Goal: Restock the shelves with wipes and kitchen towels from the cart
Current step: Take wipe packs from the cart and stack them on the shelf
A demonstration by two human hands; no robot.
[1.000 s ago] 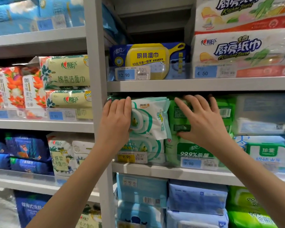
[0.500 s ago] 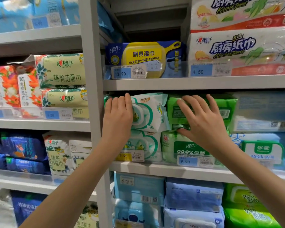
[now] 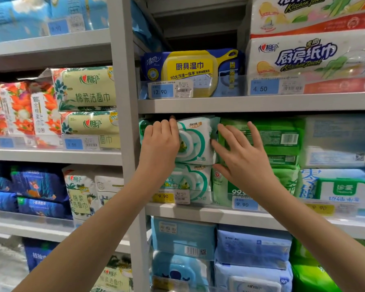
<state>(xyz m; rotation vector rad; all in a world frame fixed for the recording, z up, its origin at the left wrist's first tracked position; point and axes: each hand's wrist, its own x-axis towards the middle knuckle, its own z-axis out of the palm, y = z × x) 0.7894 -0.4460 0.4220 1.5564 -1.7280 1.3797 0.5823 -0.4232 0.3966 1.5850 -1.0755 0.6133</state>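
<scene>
A white and teal wipes pack (image 3: 198,142) lies on top of a matching pack (image 3: 190,182) at the left end of the middle shelf (image 3: 219,213). My left hand (image 3: 159,144) lies on the top pack's left part, fingers together, fingertips up under the shelf above. My right hand (image 3: 240,159) is spread flat, with its thumb at the pack's right edge and its fingers over the green wipes pack (image 3: 280,140) beside it. Kitchen towel packs (image 3: 308,55) sit on the shelf above at right.
A blue and yellow wipes pack (image 3: 190,70) stands left of the towels, with dark empty space above it. A grey upright post (image 3: 124,123) divides the bays. Facial tissue packs (image 3: 86,91) fill the left bay; blue packs (image 3: 183,239) fill the shelf below. No cart is in view.
My right hand has slid left off the green pack toward the white and teal pack's right edge. The left hand stays on that pack, which now sits straighter on the stack.
</scene>
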